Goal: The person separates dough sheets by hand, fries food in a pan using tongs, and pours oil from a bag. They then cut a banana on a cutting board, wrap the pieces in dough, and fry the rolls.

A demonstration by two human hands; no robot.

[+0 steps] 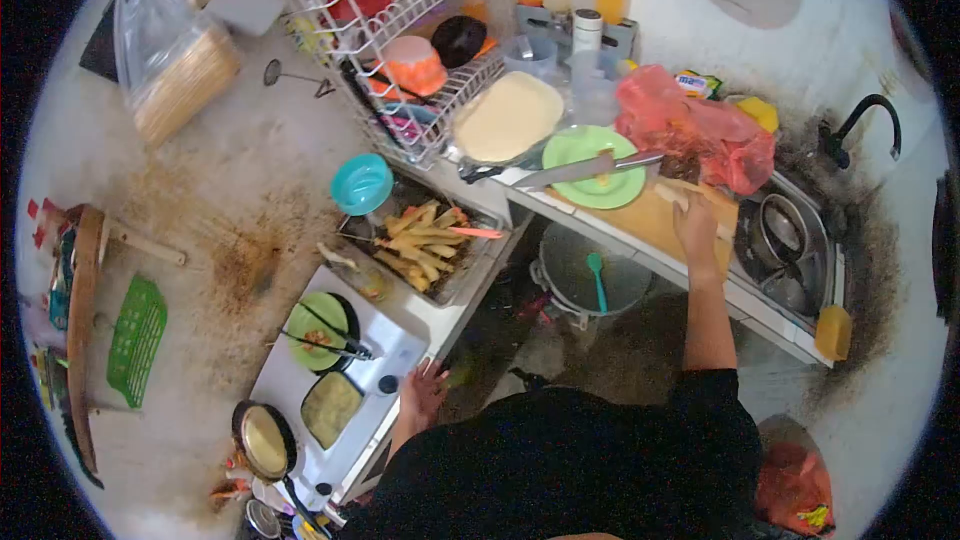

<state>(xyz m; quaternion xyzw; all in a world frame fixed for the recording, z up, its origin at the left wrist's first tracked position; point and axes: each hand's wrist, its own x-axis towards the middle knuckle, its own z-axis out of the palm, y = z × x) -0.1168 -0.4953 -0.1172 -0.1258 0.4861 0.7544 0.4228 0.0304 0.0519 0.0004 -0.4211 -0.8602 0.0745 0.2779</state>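
Observation:
My right hand (692,220) is over the wooden cutting board (640,222), its fingers closed on a pale, long piece of food (672,192). A knife (590,170) lies across the green plate (612,188) to the left of that hand. My left hand (424,390) rests at the counter edge beside the white stove (395,340), fingers apart and holding nothing. On the stove are a green plate with tongs (318,325) and a square pan of pale food (332,408).
A metal tray of yellowish food (465,275) and a turquoise bowl (362,184) sit at the corner. Below the counter is a large pot (640,285). The sink (815,285) lies right, a dish rack (400,30) behind, and a frying pan (265,440) at lower left.

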